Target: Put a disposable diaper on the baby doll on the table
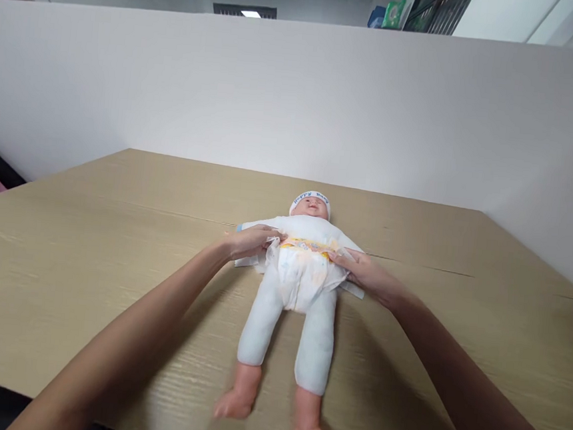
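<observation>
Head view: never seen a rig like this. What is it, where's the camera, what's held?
There's no machine here: a person works with two bare hands. The single picture comes from a camera worn on their head, looking forward and down. On the tan table a baby doll lies on its back, feet toward the camera, wearing a white cap with lettering. A white diaper covers its hips. The left hand and right hand each grip an upper front side of the diaper. Behind stands a white partition.
</observation>
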A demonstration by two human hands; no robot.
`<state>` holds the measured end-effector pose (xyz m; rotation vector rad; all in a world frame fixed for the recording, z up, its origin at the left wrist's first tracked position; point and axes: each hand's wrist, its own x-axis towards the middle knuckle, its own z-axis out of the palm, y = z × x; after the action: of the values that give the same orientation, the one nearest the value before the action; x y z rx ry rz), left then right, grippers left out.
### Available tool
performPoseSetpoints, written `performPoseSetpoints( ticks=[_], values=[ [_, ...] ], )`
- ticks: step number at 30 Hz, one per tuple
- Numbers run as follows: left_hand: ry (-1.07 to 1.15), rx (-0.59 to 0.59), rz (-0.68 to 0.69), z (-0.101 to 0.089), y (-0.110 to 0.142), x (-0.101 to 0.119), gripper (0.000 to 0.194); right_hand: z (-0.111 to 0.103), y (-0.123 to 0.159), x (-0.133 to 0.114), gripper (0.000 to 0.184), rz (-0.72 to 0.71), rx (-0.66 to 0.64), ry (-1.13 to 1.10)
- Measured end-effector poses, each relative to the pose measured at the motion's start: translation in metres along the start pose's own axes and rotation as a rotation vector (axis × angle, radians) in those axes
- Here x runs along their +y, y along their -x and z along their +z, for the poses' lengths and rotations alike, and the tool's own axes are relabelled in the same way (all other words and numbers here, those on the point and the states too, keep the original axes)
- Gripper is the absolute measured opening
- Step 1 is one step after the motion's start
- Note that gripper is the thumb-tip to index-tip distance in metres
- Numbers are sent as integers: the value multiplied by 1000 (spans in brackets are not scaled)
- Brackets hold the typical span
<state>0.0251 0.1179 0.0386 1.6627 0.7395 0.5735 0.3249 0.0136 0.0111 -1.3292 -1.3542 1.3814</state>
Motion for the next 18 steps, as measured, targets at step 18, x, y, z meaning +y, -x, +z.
performPoseSetpoints(
  ticks=[18],
  values=[
    [-995, 458, 266, 131, 26, 46, 32, -9, 80, 71, 42, -50, 747, 894]
  ],
)
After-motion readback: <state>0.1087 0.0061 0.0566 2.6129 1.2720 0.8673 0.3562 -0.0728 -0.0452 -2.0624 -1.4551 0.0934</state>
